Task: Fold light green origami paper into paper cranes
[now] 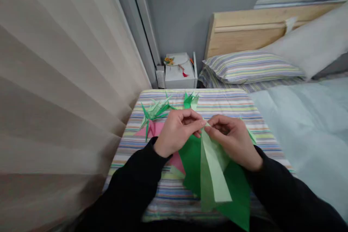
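Note:
A light green sheet of folded paper (216,170) hangs down from my fingers, with a long narrow flap along its length. My left hand (182,128) pinches its top corner between thumb and fingers. Close beside it, my right hand (231,136) is closed on the same paper near that tip. Dark green paper (236,188) lies behind and below the folded sheet. Part of a pink sheet (178,161) shows under my left wrist. Several green origami cranes (156,110) sit at the back left, and more folded green pieces (191,100) stand beyond my hands.
A striped cloth (130,152) covers the small table. Pink paper (156,128) lies by the cranes. Behind the table is a white cabinet (179,78). A curtain (67,79) hangs at left; a bed (304,116) with a striped pillow (252,67) is at right.

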Motion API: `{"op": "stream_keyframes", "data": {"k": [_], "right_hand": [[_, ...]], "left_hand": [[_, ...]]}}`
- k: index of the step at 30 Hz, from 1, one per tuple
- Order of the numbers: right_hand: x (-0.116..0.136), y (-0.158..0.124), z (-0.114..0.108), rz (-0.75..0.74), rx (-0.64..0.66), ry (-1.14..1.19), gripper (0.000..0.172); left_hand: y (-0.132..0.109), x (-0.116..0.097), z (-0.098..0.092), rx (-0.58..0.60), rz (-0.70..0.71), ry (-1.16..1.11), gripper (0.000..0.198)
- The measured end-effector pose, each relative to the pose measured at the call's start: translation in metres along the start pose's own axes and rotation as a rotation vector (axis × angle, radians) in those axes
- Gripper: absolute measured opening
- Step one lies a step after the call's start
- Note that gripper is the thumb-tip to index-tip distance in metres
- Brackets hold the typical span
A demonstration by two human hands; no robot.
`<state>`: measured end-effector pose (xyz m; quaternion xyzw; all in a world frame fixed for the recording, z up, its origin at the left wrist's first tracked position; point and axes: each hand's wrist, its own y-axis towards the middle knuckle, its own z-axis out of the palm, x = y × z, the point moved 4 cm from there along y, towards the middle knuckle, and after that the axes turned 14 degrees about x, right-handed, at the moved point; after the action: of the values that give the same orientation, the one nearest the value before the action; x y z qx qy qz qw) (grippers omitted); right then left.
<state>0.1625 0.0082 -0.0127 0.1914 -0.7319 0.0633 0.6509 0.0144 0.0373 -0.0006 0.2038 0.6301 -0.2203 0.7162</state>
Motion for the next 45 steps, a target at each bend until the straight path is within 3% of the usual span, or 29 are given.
{"op": "stream_keyframes", "data": {"k": [29,36,42,45], "right_hand": [[-0.011,0.001,0.002,0.099,0.003,0.147,0.022],[-0.014,0.0,0.003,0.167,0.048,0.148,0.019],[-0.015,-0.001,0.006,0.216,0.101,0.185,0.018],[-0.014,-0.001,0.003,0.189,0.055,0.163,0.02]], "left_hand": [[-0.003,0.0,0.0,-0.01,-0.012,0.056,0.012],[-0.003,-0.002,-0.006,-0.09,0.022,0.076,0.016],[-0.005,-0.002,-0.016,-0.226,0.078,0.045,0.018],[-0.004,-0.003,-0.01,-0.116,0.033,0.087,0.023]]}}
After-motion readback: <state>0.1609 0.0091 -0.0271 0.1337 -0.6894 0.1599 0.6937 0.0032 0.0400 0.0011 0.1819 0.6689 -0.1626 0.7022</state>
